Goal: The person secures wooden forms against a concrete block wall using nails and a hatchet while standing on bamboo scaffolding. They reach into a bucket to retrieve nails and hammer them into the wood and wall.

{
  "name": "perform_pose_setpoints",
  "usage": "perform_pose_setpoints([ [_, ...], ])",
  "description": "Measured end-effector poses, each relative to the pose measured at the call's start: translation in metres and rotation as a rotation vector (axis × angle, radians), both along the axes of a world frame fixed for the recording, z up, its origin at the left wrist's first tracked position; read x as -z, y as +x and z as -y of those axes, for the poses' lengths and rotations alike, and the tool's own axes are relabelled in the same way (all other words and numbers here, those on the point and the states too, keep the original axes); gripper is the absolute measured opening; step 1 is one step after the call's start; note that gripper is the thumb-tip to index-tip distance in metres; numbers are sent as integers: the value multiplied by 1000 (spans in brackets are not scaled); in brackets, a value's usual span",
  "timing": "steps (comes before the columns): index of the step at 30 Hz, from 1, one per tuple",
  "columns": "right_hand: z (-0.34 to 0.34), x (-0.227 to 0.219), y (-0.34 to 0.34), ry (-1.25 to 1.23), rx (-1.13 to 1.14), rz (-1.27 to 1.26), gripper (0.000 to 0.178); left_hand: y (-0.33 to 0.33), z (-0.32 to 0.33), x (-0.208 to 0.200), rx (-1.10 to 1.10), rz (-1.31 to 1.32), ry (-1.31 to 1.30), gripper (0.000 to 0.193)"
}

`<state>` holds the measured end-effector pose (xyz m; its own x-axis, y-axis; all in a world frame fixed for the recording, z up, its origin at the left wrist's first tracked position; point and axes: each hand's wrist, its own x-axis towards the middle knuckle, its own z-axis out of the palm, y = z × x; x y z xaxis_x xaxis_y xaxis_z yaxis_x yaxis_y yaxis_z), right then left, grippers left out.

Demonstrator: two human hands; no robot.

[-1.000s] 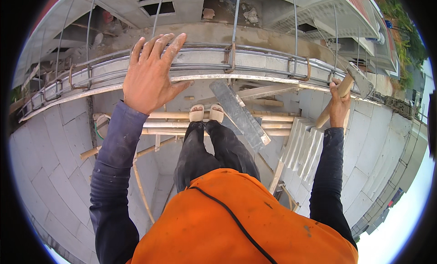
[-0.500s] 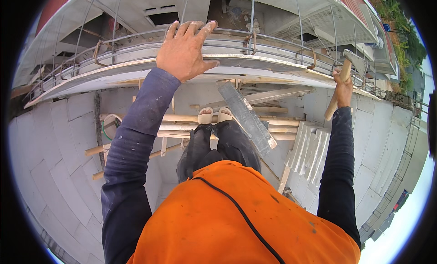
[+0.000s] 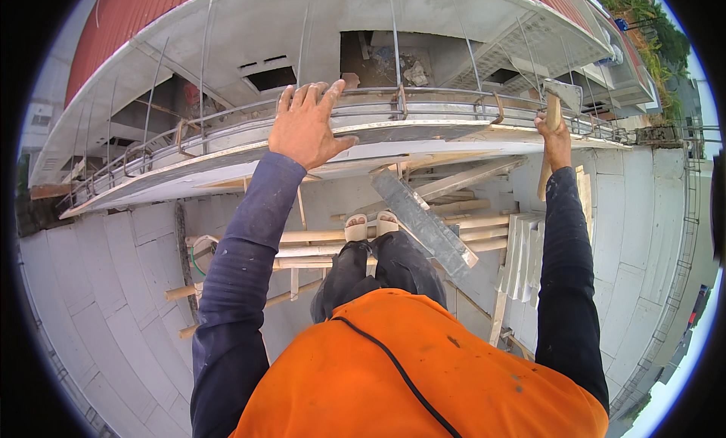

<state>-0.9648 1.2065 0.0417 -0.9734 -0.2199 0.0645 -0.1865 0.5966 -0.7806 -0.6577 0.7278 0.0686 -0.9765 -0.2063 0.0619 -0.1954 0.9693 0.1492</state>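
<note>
Since a moment ago your left hand [image 3: 308,128] has settled with fingers spread onto the rebar cage [image 3: 423,107] along the wall top [image 3: 227,160], and your right hand [image 3: 554,139] has lifted the hammer [image 3: 556,109] higher. You grip its wooden handle in a closed fist near the wall top's right end, well apart from your left hand. Its grey metal head points upward above the steel.

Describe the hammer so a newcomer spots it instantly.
Follow the long grey wall top with its steel reinforcing bars to its right end. There the right hand grips a hammer by its pale wooden handle, the grey metal head raised above the bars. It is the only hand tool in view; the left hand rests bare on the bars.
</note>
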Motion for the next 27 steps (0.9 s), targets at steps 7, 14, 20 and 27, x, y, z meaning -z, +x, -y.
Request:
perform_pose_setpoints([
  [7, 34, -2, 4, 122, 69, -142, 47, 12, 4, -3, -28, -23, 37, 108],
  [14, 20, -9, 19, 288, 158, -89, 62, 5, -4, 2, 18, 48, 10, 107],
  [20, 24, -6, 109, 50, 489, -217, 59, 11, 11, 13, 52, -22, -30, 106],
  [27, -124, 141, 389, 230, 866, 508, 66, 3, -3, 11, 66, 13, -62, 105],
])
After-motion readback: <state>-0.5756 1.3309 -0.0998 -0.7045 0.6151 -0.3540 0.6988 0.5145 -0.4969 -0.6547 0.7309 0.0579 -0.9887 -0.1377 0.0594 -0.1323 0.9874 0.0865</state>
